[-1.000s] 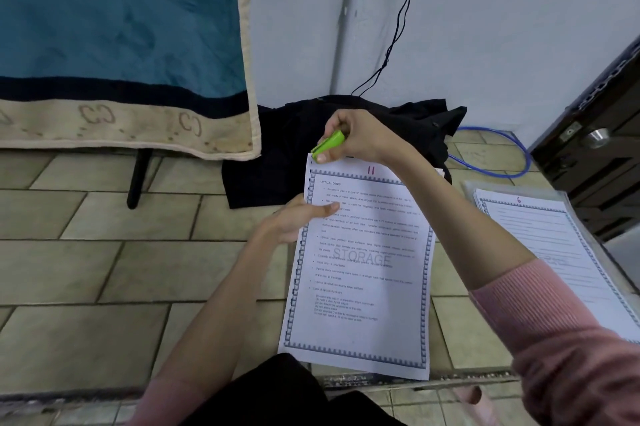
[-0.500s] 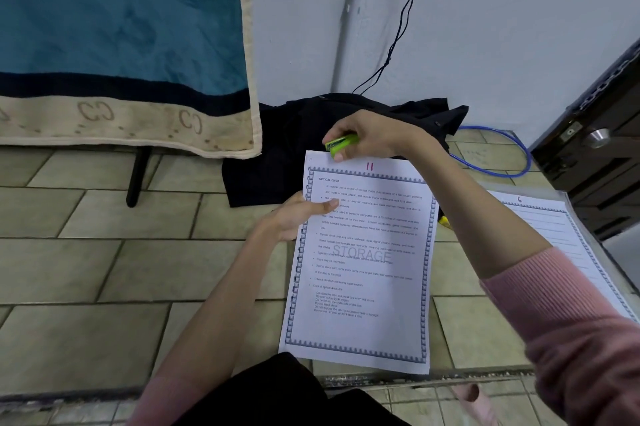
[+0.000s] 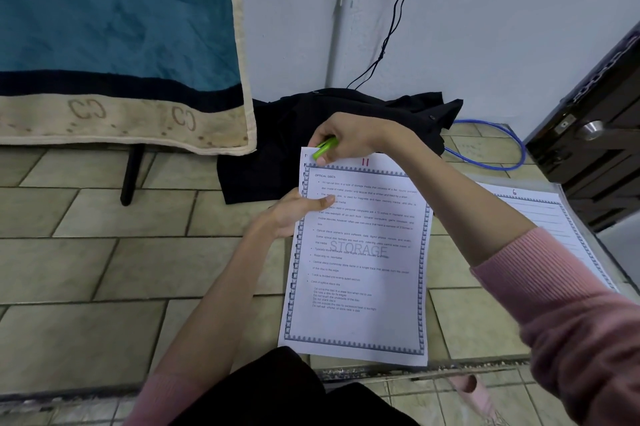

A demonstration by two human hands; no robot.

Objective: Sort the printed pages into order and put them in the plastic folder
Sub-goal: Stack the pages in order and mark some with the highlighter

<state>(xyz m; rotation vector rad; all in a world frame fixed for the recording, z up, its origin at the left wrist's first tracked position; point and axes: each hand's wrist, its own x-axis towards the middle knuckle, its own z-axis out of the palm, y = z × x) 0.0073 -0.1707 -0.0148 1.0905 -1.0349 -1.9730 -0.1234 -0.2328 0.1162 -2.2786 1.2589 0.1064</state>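
A printed page (image 3: 360, 262) headed "11" with a "STORAGE" watermark is held up over the tiled floor. My left hand (image 3: 298, 214) pinches its left edge, thumb on the front. My right hand (image 3: 346, 139) grips a small green stapler (image 3: 324, 147) at the page's top left corner. At the right lies another printed page marked "6" (image 3: 547, 217) inside a clear plastic folder (image 3: 568, 197).
A black garment (image 3: 294, 134) lies bunched on the floor behind the page. A blue cable (image 3: 498, 165) loops near a dark door (image 3: 595, 148) at the right. A blue and cream blanket (image 3: 121, 44) hangs at the left, a black stand leg (image 3: 131, 176) below it.
My right hand with the green stapler shifted from the page's top edge to its top left corner. The page and my left hand stayed almost still.
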